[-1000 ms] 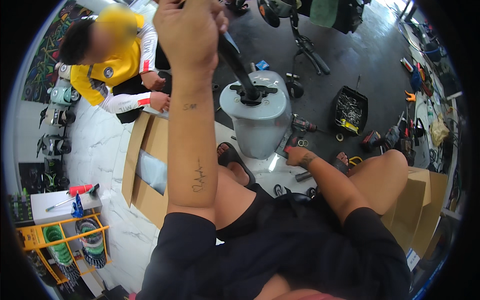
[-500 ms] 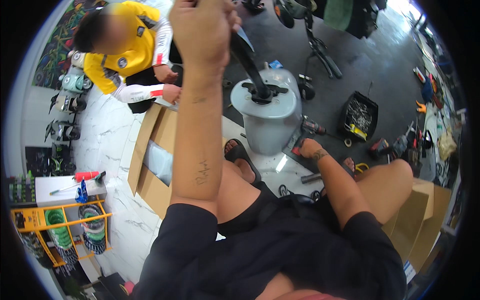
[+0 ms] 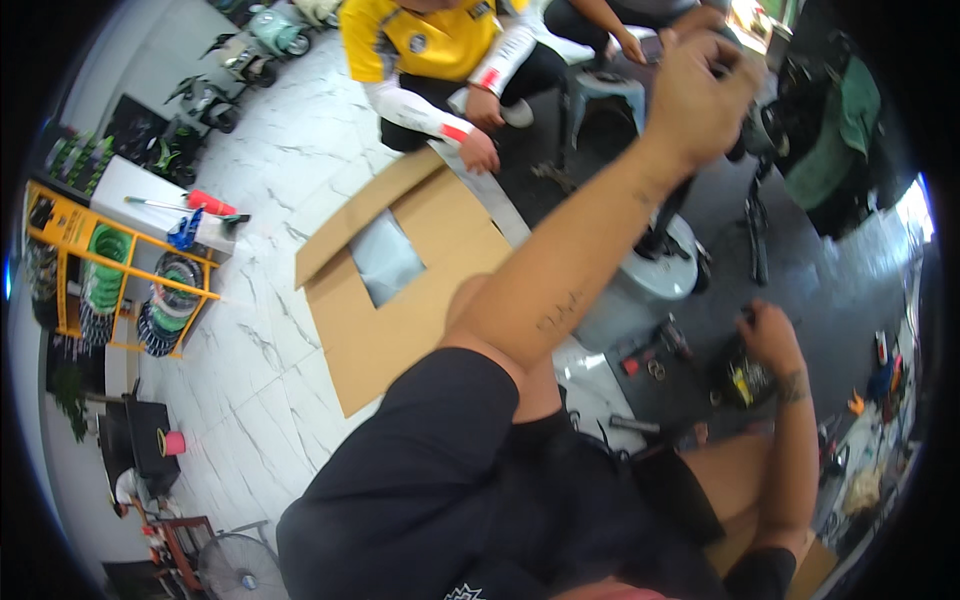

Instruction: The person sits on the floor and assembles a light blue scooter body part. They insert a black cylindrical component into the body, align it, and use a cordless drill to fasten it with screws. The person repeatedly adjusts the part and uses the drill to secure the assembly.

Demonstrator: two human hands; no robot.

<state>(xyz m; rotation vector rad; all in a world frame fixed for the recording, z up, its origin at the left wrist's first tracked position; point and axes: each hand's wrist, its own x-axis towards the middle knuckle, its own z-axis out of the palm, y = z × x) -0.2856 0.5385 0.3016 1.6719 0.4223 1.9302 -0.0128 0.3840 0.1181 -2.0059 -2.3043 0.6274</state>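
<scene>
My left hand (image 3: 700,100) is raised at the upper right, its fingers curled round the top of a black steering stem (image 3: 658,235). The hand and wrist hide much of the stem. Its lower end goes into a rounded grey scooter body (image 3: 675,268), partly covered by my forearm. My right hand (image 3: 773,340) is over a black tray (image 3: 722,388) of small metal parts, fingers curled downward. What the fingers hold, if anything, does not show clearly. A power drill (image 3: 668,338) lies on the floor to the left of the tray.
An opened cardboard box (image 3: 390,340) lies on the left. Beyond it crouches a person in a yellow shirt (image 3: 425,50), and another person's hand (image 3: 628,45) shows farther back. A yellow rack of tyres (image 3: 120,270) stands far left. Tools (image 3: 885,375) line the right side.
The view has swung, so the scene sits differently in the picture. My right hand has left the spot beside the drill and moved right, over the tray. My left hand stays raised at the stem.
</scene>
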